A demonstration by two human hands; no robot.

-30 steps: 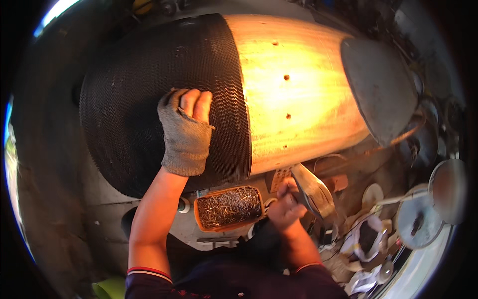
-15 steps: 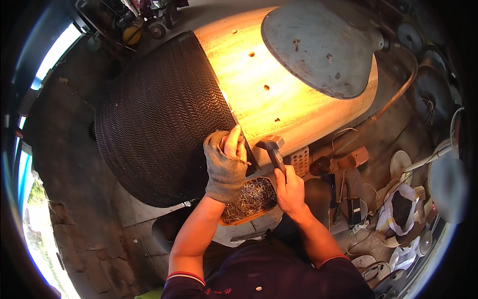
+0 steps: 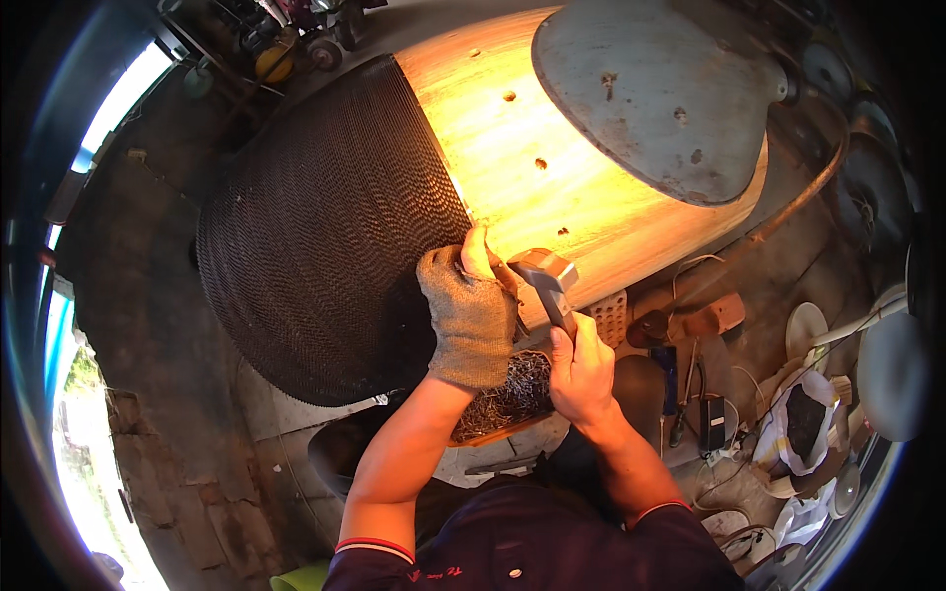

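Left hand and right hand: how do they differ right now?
The left hand wears a grey glove with some finger skin exposed; the right hand is ungloved. The left hand is at the edge of the black ridged covering, while the right hand grips a hammer. Both are at the wooden cylinder's near side.

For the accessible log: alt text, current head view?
A right hand grips a hammer beside a gloved left hand at the edge of black ridged covering on a wooden drum. A grey shade overhangs its brightly lit wood; an orange-rimmed box of metal pieces sits below.
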